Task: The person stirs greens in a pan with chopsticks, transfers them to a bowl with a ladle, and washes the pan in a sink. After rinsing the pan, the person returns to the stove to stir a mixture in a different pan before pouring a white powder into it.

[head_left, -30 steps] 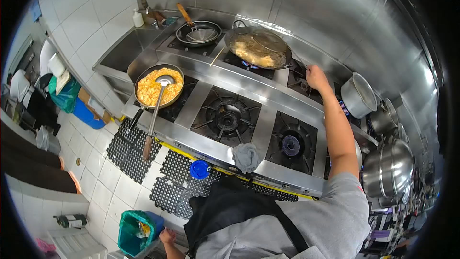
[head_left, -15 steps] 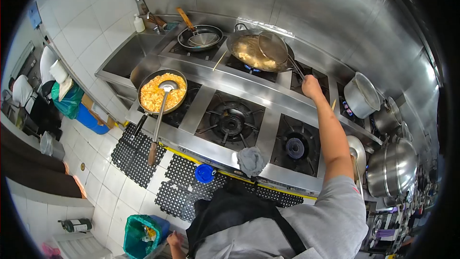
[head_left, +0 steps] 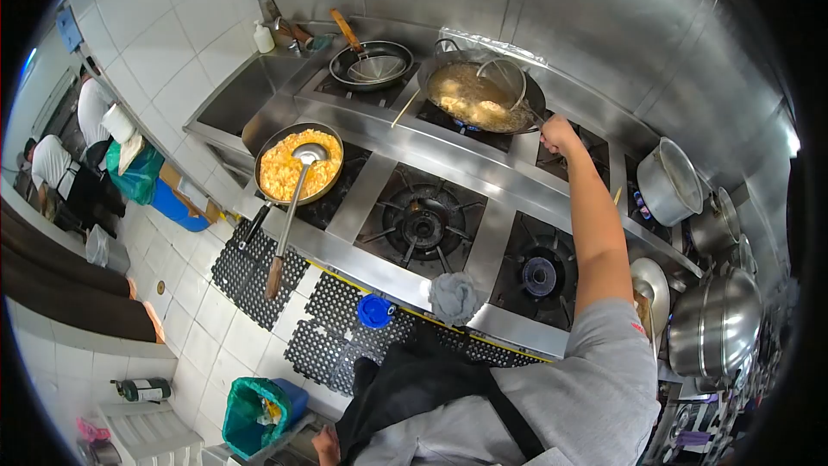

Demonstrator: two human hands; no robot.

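My right hand (head_left: 559, 135) is closed around the handle of a wire strainer (head_left: 504, 79), out over the back burners. The strainer's round mesh tilts down into a dark wok (head_left: 536, 95), where pale pieces of food (head_left: 474, 110) fry in bubbling oil over a blue flame. My left hand (head_left: 327, 445) hangs low at the bottom edge, near the bin; its fingers are too small and partly cut off to read. On the front left burner sits a frying pan (head_left: 261, 174) of orange-yellow scrambled food (head_left: 289, 183), with a long-handled ladle (head_left: 293, 207) resting in it.
Another pan (head_left: 345, 79) with a wooden-handled strainer stands at back left. A pot (head_left: 668, 181) and a large steel pot (head_left: 716, 324) are on the right. A grey cloth (head_left: 454, 298) lies on the stove's front edge. Behind are a lined bin (head_left: 250, 431) and two people (head_left: 65, 168).
The strainer has tipped from lying flatter over the wok to a steeper angle in the oil, showing more of the food. The view has shifted slightly; the pan and ladle stay put.
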